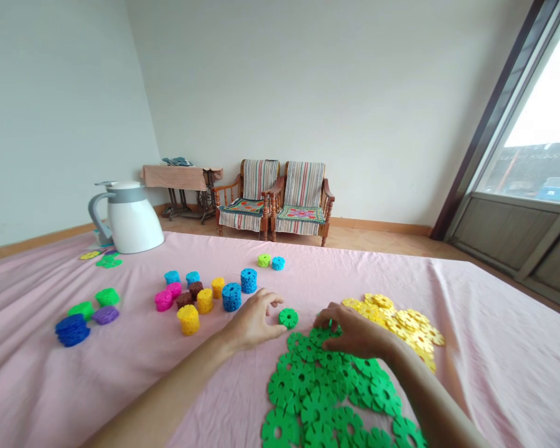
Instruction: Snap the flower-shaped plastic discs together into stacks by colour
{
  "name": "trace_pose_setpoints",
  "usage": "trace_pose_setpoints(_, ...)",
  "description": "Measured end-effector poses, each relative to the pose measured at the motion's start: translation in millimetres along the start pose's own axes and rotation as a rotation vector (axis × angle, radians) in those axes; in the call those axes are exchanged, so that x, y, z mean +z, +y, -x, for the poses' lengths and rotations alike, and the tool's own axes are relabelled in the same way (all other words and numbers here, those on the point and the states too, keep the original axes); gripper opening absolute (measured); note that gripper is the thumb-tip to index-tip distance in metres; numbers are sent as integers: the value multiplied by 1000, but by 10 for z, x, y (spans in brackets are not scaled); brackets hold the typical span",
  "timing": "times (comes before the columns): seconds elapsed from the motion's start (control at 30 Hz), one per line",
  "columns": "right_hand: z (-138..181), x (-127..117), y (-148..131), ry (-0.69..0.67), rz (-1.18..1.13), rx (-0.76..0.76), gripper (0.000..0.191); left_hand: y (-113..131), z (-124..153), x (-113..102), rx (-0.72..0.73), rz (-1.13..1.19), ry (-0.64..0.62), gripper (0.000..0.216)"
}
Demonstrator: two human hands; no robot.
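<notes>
My left hand [254,320] is beside a small round green stack of notched plastic discs [288,318], thumb and fingers apart with nothing between them. Over the far end of a loose pile of green snowflake-shaped discs [317,398], my right hand [350,326] has its fingers bent downward and its thumb apart from them. Its fingertips are at the uppermost green pieces; whether they touch one is hard to see. Close to the left hand stand two blue disc stacks [232,297]. Behind my right hand spreads a loose pile of yellow discs [401,323].
Left of my hands stand yellow stacks [188,320], brown stacks [185,300], pink stacks [163,300] and dark blue discs [71,330]. A white jug [135,218] is at the far left. Light green [264,260] and light blue stacks [278,263] sit farther back on the pink cloth [233,398].
</notes>
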State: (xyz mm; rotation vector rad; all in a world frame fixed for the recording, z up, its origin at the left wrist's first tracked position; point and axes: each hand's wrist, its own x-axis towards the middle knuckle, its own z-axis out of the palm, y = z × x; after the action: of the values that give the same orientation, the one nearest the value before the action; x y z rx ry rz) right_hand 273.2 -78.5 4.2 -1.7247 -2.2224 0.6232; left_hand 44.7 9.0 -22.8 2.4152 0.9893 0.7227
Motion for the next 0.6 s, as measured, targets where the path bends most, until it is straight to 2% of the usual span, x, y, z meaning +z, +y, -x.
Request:
trace_pose_setpoints(0.07,-8,13,14,16,5,4,30,-81,-3,24,-11,26,-32,46)
trace_pose_setpoints(0.2,-25,51,59,62,-61,15,28,-127,-6,91,5,53,-38,45)
trace_pose_setpoints(0.3,-84,80,69,94,-262,61,16,-114,-9,127,47,69,-23,42)
trace_pose_setpoints(0.4,-208,115,9,214,-530,149,2,-114,-11,144,69,71,-20,37)
trace_pose_setpoints(0.5,-372,182,-86,300,-735,255,2,-126,-9,152,68,77,-14,32)
trace_pose_setpoints(0.6,-519,287,-146,294,-776,299,3,-127,-6,157,58,94,-7,31)
